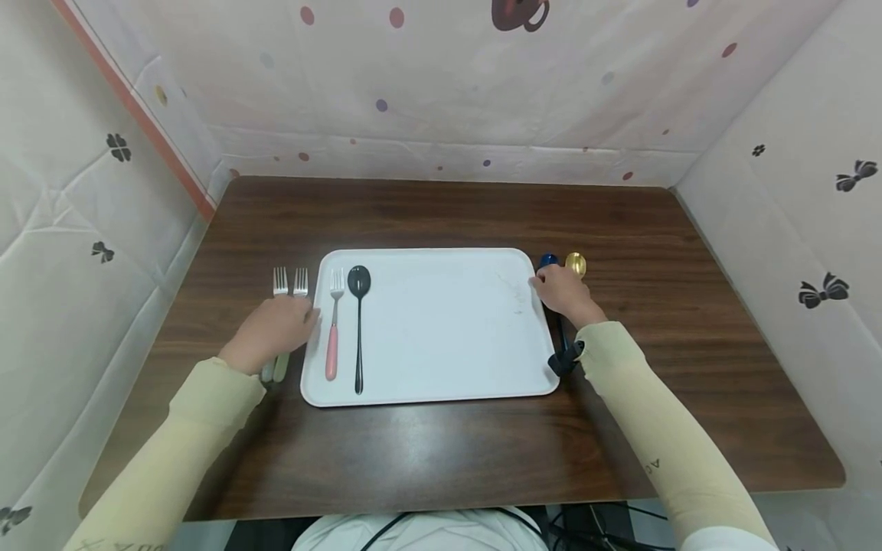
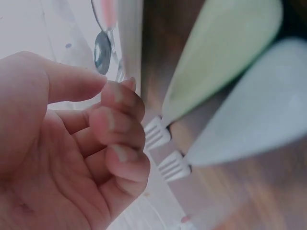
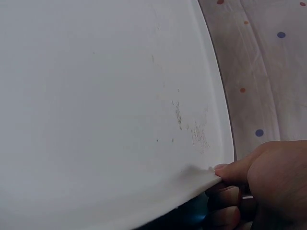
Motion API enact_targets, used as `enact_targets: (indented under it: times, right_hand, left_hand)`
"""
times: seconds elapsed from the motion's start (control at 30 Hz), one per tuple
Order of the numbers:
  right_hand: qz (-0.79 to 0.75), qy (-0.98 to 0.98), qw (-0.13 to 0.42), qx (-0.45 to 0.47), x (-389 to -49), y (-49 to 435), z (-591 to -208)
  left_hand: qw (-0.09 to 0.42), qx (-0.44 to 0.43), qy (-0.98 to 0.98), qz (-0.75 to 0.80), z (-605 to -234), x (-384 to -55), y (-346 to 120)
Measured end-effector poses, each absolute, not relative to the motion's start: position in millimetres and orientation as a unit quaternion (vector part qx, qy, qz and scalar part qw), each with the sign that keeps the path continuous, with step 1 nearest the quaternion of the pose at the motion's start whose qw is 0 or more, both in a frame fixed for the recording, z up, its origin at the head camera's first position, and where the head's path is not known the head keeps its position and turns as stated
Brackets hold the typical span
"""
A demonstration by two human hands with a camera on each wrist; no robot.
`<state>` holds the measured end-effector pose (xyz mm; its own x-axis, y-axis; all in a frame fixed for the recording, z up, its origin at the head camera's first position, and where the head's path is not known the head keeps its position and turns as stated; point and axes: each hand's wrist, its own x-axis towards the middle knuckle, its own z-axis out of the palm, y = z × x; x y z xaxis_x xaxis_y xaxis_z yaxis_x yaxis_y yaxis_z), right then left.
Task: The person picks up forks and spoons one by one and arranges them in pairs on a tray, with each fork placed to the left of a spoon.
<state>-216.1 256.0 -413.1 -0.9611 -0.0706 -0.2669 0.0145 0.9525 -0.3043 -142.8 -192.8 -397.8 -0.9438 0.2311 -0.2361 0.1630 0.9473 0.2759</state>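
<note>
A white rectangular tray (image 1: 441, 321) lies on the wooden table, with a pink-handled fork (image 1: 332, 348) and a dark spoon (image 1: 359, 306) on its left side. My right hand (image 1: 566, 294) pinches the tray's right edge, its thumb on top of the rim and its other fingers curled below. At the opposite edge is my left hand (image 1: 276, 329), fingers loosely curled, the fingertips right at the rim and nothing visible held. Beneath that hand lie two forks with a pale green handle (image 2: 220, 52) and a whitish handle (image 2: 254, 105).
Right of the tray, a blue spoon (image 1: 548, 260) and a gold spoon (image 1: 576, 264) lie partly hidden by the right hand. The brown table (image 1: 427, 214) is enclosed by patterned white sheets (image 1: 441, 92) at the back and sides. Cables (image 1: 592, 532) hang below the front edge.
</note>
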Motion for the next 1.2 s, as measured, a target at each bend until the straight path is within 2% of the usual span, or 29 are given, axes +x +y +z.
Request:
enact_targets:
  times: [0.17, 0.27, 0.8, 1.2]
  right_hand:
    - [-0.156, 0.978, 0.136, -0.011, -215, 256, -411]
    - [-0.158, 0.978, 0.138, -0.010, -216, 256, -412]
    - [-0.162, 0.977, 0.137, -0.011, -215, 255, -411]
    - [-0.166, 0.976, 0.142, -0.005, -215, 256, -414]
  left_hand:
    - [0.102, 0.109, 0.982, 0.118, -392, -142, -201]
    - [0.101, 0.107, 0.983, 0.112, -389, -142, -205]
    - [0.156, 0.076, 0.980, 0.098, -392, -140, -213]
    - [0.159, 0.076, 0.980, 0.093, -398, -141, -215]
